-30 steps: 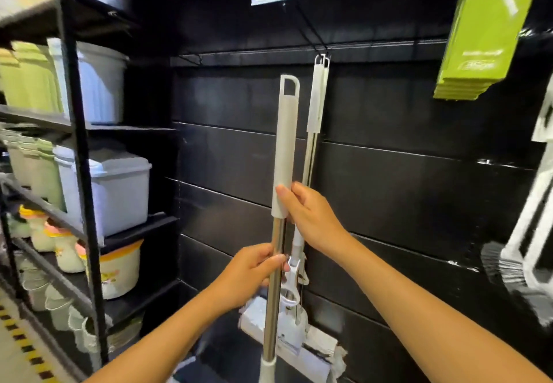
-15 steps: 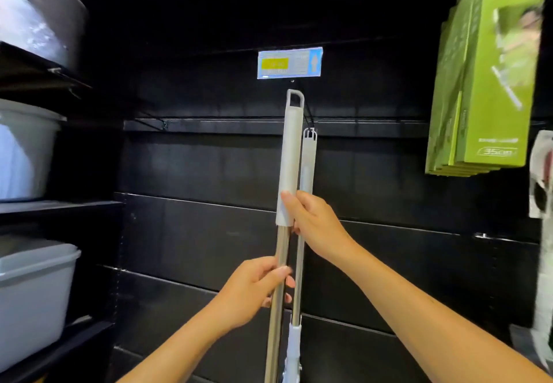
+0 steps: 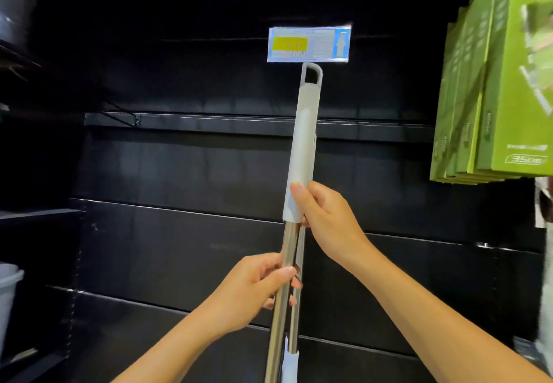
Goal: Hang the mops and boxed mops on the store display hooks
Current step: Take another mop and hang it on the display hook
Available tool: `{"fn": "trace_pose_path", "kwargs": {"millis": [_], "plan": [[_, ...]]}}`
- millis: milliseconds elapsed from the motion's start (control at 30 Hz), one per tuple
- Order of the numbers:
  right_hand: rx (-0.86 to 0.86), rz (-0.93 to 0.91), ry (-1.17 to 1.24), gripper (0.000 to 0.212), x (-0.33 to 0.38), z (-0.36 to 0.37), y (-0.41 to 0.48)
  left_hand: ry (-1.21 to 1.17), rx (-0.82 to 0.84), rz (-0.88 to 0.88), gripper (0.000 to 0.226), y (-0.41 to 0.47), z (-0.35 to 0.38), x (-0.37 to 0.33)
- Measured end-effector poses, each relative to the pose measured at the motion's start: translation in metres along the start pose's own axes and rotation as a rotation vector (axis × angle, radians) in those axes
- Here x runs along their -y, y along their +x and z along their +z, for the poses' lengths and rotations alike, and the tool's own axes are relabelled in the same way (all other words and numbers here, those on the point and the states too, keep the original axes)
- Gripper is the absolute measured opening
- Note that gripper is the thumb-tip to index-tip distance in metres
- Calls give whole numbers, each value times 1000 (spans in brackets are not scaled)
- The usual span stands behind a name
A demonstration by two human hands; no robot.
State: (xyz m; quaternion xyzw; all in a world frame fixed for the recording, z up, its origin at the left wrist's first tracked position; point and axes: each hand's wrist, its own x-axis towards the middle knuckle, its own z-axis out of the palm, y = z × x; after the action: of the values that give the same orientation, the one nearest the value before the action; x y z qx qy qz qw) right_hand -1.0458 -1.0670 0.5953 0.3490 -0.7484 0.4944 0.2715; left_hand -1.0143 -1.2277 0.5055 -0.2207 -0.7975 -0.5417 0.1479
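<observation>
I hold a mop upright by its pole, whose grey plastic handle (image 3: pixel 303 149) ends in a hanging loop (image 3: pixel 311 73) just under the price tag (image 3: pixel 309 44). My right hand (image 3: pixel 326 221) grips the bottom of the grey handle. Lower down, my left hand (image 3: pixel 254 287) grips the steel shaft (image 3: pixel 279 317). Directly behind it a second mop's thin shaft (image 3: pixel 296 322) hangs almost hidden by the held pole. The hook behind the tag is not visible. The mop head is out of view below.
Several green boxed mops (image 3: pixel 496 89) hang at the upper right. A black slatted wall (image 3: pixel 179 233) fills the middle. Dark shelving with a grey bin (image 3: pixel 7 299) stands at the left edge.
The held mop has risen: its loop went from level with the hanging mop's handle up to the price tag. The view tilted upward, and the hanging mop's handle slid behind the held pole.
</observation>
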Motion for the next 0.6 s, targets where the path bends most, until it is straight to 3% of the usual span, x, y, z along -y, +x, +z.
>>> {"fn": "trace_pose_path", "kwargs": {"millis": [267, 433, 600], "plan": [[-6, 45, -72, 45, -24, 6, 21, -98, 31, -6, 22, 25, 1, 18], [-29, 136, -159, 54, -58, 8, 34, -150, 55, -72, 25, 48, 10, 40], [-63, 236, -233, 47, -82, 8, 55, -170, -9, -45, 15, 76, 16, 59]]}}
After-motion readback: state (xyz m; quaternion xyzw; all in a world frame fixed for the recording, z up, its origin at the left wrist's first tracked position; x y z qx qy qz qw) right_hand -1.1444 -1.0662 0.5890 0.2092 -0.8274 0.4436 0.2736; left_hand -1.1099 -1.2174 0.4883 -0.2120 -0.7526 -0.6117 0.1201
